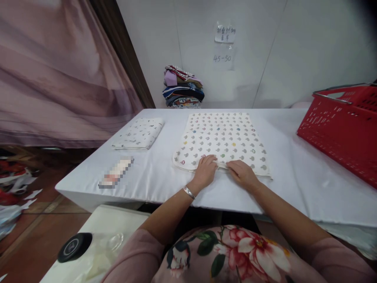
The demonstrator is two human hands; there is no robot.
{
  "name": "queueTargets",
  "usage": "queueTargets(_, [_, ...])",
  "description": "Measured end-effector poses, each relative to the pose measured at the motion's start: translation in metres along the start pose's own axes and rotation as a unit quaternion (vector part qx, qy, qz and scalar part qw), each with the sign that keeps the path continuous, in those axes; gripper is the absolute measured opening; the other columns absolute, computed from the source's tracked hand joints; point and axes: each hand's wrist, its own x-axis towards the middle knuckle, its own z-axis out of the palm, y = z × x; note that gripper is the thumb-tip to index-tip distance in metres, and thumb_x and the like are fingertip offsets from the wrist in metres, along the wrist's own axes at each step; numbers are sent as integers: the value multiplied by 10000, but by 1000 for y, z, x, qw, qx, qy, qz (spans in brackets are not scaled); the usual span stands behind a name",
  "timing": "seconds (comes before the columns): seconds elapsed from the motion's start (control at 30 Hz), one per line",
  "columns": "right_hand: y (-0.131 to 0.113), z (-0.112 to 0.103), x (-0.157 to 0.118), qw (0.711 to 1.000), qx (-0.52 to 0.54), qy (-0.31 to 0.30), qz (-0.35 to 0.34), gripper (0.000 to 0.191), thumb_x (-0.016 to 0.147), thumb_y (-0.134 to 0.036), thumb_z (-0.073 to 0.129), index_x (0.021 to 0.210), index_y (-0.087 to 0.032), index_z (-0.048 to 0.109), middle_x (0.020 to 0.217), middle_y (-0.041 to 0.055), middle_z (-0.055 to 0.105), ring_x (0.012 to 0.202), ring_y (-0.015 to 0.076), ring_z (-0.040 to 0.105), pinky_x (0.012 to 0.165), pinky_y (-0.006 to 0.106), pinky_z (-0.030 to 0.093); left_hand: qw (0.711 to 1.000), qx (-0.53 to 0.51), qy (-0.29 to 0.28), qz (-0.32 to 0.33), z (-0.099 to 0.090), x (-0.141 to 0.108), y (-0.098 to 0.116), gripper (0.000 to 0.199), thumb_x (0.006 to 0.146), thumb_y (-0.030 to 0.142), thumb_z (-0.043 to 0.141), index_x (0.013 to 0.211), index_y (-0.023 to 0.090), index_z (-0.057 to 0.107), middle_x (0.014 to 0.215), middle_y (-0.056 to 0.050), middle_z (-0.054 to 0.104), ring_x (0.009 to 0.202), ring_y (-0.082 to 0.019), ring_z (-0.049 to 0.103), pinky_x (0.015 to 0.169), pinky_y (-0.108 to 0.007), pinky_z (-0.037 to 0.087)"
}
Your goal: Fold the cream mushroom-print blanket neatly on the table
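A white cloth with grey tree-like prints and small coloured figures lies folded flat on the white-covered table. At its near edge, left of the middle, my left hand grips the edge with bent fingers; a silver bracelet is on that wrist. Just to the right, my right hand pinches the same near edge, which is slightly raised between the two hands. The fingertips of both hands are partly hidden by the fabric.
A smaller folded white cloth lies at the table's left, behind a blurred-out flat object. The red basket stands at the right. Piled fabrics rise beyond the back edge. A black round object rests on a white surface lower left.
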Motion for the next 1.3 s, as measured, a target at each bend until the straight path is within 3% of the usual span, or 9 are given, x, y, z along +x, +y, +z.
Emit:
queueTargets(0.2, [-1, 1, 0, 999, 6, -25, 28, 324, 943, -303, 369, 1176, -210, 573, 984, 100, 669, 896, 236, 607, 795, 422, 502, 999, 23, -3, 25, 5, 0, -1, 147, 896, 137, 439, 862, 180, 575, 1171, -57, 590, 1233, -207, 431, 1043, -436, 340])
queueTargets(0.47, [-3, -12, 29, 978, 117, -174, 20, 341, 944, -373, 364, 1024, -259, 676, 1023, 42, 674, 965, 210, 596, 840, 380, 494, 997, 46, -14, 60, 6, -4, -2, 186, 874, 88, 438, 899, 182, 596, 1200, -51, 582, 1241, -209, 427, 1066, -444, 320])
queueTargets(0.57, [9, -9, 42, 973, 149, -161, 68, 389, 954, -378, 307, 1069, -267, 662, 1079, 30, 666, 1004, 213, 601, 860, 389, 497, 997, 47, -18, 60, 8, -4, -2, 188, 870, 88, 446, 899, 189, 602, 1189, -56, 588, 1229, -203, 439, 1062, -451, 327])
queueTargets(0.63, [23, 0, 50, 975, 130, -163, 80, 398, 947, -377, 306, 1150, -255, 626, 1203, 45, 617, 1106, 229, 561, 920, 412, 469, 997, 48, -17, 59, 8, -4, -2, 182, 870, 91, 449, 891, 188, 602, 1186, -59, 587, 1224, -204, 442, 1063, -454, 324])
queueTargets(0.77, [56, 22, 67, 968, 38, -246, 42, 453, 920, -457, 353, 1283, -250, 528, 1402, 75, 450, 1325, 289, 341, 1051, 525, 299, 997, 44, -16, 54, 8, -5, -3, 186, 861, 75, 449, 887, 183, 598, 1155, -60, 594, 1220, -203, 441, 1059, -448, 326])
queueTargets(0.83, [67, 29, 74, 965, -16, -256, 54, 507, 904, -518, 366, 1324, -260, 484, 1447, 86, 384, 1361, 315, 259, 1058, 579, 231, 998, 39, -20, 49, 8, -5, -3, 179, 861, 79, 451, 879, 184, 595, 1138, -61, 597, 1216, -203, 442, 1049, -445, 334])
queueTargets(0.93, [69, 32, 78, 965, -31, -253, 67, 581, 905, -568, 324, 1387, -254, 404, 1495, 100, 289, 1386, 308, 190, 1071, 583, 178, 998, 29, -19, 45, 8, -5, -4, 170, 870, 94, 449, 885, 184, 592, 1130, -61, 596, 1206, -200, 444, 1038, -439, 340])
queueTargets(1.07, [60, 31, 77, 955, 34, -290, 52, 639, 919, -598, 227, 1448, -247, 295, 1525, 90, 195, 1407, 261, 124, 1104, 534, 137, 999, 16, -18, 49, 8, -5, -4, 173, 878, 95, 440, 889, 184, 588, 1109, -54, 602, 1177, -188, 458, 1033, -423, 335])
queueTargets(1.3, [74, 28, 79, 954, 12, -294, 54, 628, 920, -602, 210, 1417, -251, 364, 1519, 78, 220, 1403, 273, 141, 1102, 546, 120, 998, -4, -37, 42, 7, -4, -5, 185, 877, 95, 436, 897, 190, 593, 1029, -50, 608, 1075, -173, 503, 1021, -418, 328])
